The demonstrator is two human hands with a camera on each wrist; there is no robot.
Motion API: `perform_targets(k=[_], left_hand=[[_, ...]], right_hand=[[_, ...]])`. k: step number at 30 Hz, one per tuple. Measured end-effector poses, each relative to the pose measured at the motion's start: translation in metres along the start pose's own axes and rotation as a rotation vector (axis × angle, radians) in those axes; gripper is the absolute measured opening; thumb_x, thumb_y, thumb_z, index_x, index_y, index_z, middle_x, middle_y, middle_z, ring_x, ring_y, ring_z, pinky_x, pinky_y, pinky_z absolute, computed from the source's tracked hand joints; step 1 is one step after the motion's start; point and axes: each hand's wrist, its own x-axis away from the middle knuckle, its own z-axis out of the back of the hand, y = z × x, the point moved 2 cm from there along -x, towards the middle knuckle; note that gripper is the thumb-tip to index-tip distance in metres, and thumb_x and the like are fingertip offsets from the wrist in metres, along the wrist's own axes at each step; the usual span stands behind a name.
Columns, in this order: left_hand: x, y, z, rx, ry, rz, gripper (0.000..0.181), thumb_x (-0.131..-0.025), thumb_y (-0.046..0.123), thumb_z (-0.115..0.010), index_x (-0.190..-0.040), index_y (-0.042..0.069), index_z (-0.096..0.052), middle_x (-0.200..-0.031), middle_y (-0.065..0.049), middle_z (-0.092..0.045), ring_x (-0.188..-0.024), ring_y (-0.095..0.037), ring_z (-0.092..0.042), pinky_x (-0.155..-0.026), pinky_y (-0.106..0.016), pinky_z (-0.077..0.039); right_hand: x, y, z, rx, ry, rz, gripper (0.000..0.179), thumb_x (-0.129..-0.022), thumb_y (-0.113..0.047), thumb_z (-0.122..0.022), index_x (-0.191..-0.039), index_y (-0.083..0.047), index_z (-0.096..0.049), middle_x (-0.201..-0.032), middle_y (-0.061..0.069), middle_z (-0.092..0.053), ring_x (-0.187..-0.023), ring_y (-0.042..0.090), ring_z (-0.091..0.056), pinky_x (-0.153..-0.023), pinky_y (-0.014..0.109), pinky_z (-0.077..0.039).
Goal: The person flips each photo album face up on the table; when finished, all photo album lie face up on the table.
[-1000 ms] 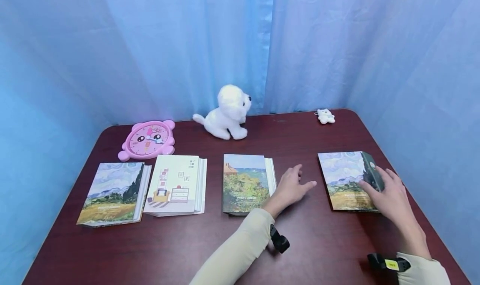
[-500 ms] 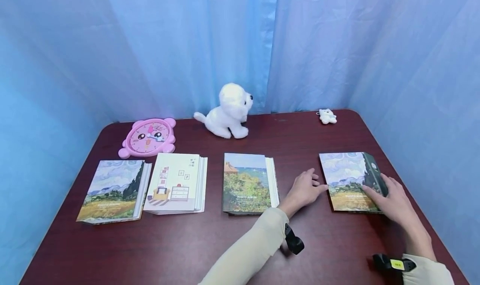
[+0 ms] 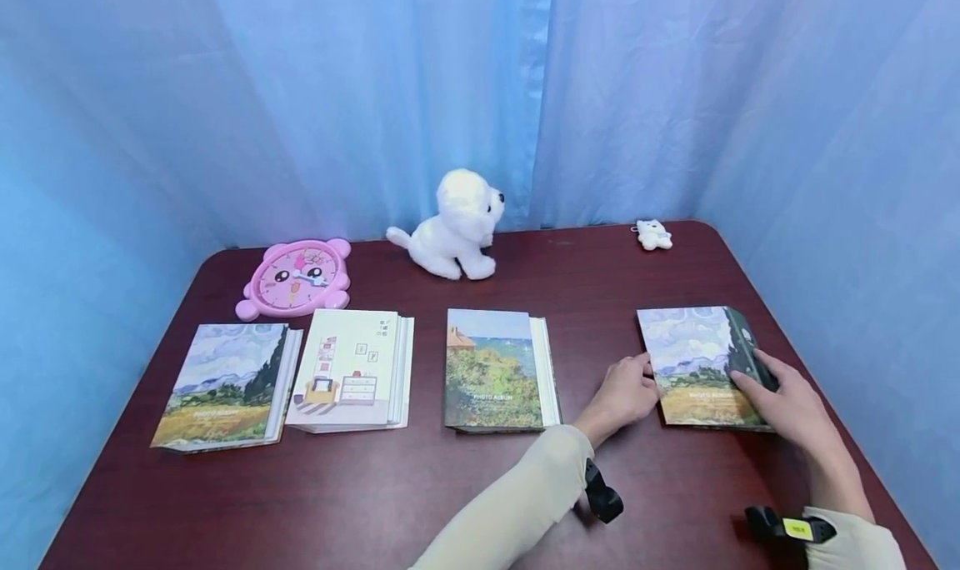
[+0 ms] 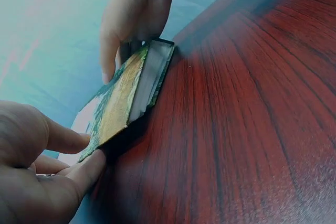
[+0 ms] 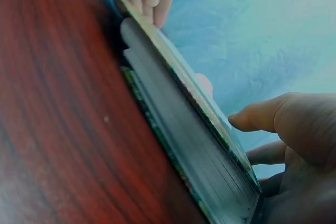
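A photo album (image 3: 690,370) with a painted landscape cover lies on the right side of the table, its dark spine facing right. My left hand (image 3: 622,395) is at its left edge; in the left wrist view the thumb (image 4: 68,139) and a finger pinch the cover's edge. The right wrist view shows the front cover (image 5: 173,74) tilted up off the pages at that side. My right hand (image 3: 795,403) holds the spine side, thumb over the cover and the other fingers along the spine.
Left of my hands lie a seaside photo album (image 3: 495,370), a white album with a room drawing (image 3: 348,370) and another landscape album (image 3: 221,382). Behind them are a pink clock (image 3: 296,278), a white plush dog (image 3: 457,224) and a small white plush toy (image 3: 654,235).
My left hand has moved right from beside the seaside album to the landscape album's left edge, and its fingers have closed on the cover. My right hand stays at the spine, shifted slightly.
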Motion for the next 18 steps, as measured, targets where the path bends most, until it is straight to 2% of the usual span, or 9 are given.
perform_targets(k=[5,7,9,10,12,14,16,18], left_hand=[[0.001,-0.001,-0.001,-0.011,0.011,-0.02,0.046,-0.085,0.018,-0.071,-0.129,0.013,-0.059,-0.099,0.007,-0.061,-0.089,0.003,-0.058,-0.083,-0.009,-0.042],[0.002,0.0,-0.001,-0.053,0.019,-0.043,0.04,-0.085,0.018,-0.07,-0.124,0.013,-0.061,-0.096,0.007,-0.059,-0.086,0.001,-0.055,-0.079,-0.009,-0.042],[0.002,0.0,0.0,-0.084,0.028,-0.059,0.038,-0.086,0.019,-0.07,-0.122,0.013,-0.062,-0.094,0.007,-0.058,-0.085,0.0,-0.052,-0.077,-0.009,-0.041],[0.003,0.001,0.0,-0.096,0.031,-0.066,0.034,-0.086,0.019,-0.07,-0.119,0.012,-0.063,-0.091,0.008,-0.057,-0.084,0.0,-0.05,-0.076,-0.009,-0.04],[0.003,0.002,0.0,-0.112,0.029,-0.077,0.022,-0.086,0.018,-0.07,-0.106,0.012,-0.065,-0.085,0.008,-0.054,-0.079,-0.002,-0.048,-0.07,-0.01,-0.038],[0.003,0.002,0.001,-0.129,0.031,-0.084,0.013,-0.085,0.018,-0.07,-0.093,0.011,-0.063,-0.078,0.008,-0.049,-0.075,-0.002,-0.045,-0.067,-0.011,-0.036],[0.004,0.003,0.001,-0.149,0.034,-0.09,0.019,-0.084,0.019,-0.071,-0.079,0.013,-0.054,-0.074,0.008,-0.044,-0.073,-0.004,-0.043,-0.064,-0.013,-0.034],[0.005,0.004,0.001,-0.158,0.039,-0.081,0.028,-0.084,0.022,-0.072,-0.073,0.013,-0.048,-0.072,0.007,-0.041,-0.071,-0.005,-0.042,-0.062,-0.015,-0.032]], right_hand=[[0.004,0.001,0.001,-0.134,-0.015,-0.032,0.074,-0.1,-0.045,-0.04,-0.153,-0.003,-0.011,-0.148,0.041,-0.013,-0.131,0.061,-0.017,-0.092,0.071,-0.03],[0.004,0.004,0.002,-0.188,-0.014,-0.029,0.071,-0.1,-0.044,-0.041,-0.153,-0.005,-0.014,-0.15,0.039,-0.015,-0.133,0.057,-0.019,-0.095,0.052,-0.042],[0.005,0.007,0.004,-0.242,-0.007,-0.03,0.069,-0.099,-0.044,-0.044,-0.153,-0.01,-0.019,-0.151,0.032,-0.021,-0.132,0.037,-0.037,-0.089,0.031,-0.048],[0.005,0.01,0.005,-0.29,-0.007,-0.03,0.067,-0.099,-0.042,-0.046,-0.153,-0.012,-0.022,-0.15,0.024,-0.031,-0.128,0.025,-0.044,-0.083,0.022,-0.048],[0.006,0.013,0.008,-0.44,-0.012,-0.022,0.062,-0.098,-0.037,-0.052,-0.152,-0.017,-0.029,-0.136,0.005,-0.05,-0.11,0.001,-0.052,-0.069,0.009,-0.045],[0.007,0.016,0.011,-0.61,-0.019,-0.005,0.057,-0.096,-0.03,-0.057,-0.149,-0.019,-0.036,-0.119,-0.014,-0.056,-0.094,-0.016,-0.051,-0.07,0.009,-0.047],[0.009,0.015,0.014,-0.788,-0.044,0.009,0.053,-0.095,-0.021,-0.059,-0.145,-0.02,-0.043,-0.107,-0.027,-0.055,-0.092,-0.016,-0.055,-0.071,0.008,-0.048],[0.01,0.012,0.017,-0.89,-0.065,0.024,0.051,-0.095,-0.017,-0.059,-0.144,-0.018,-0.044,-0.111,-0.025,-0.056,-0.096,-0.016,-0.056,-0.074,0.006,-0.047]])
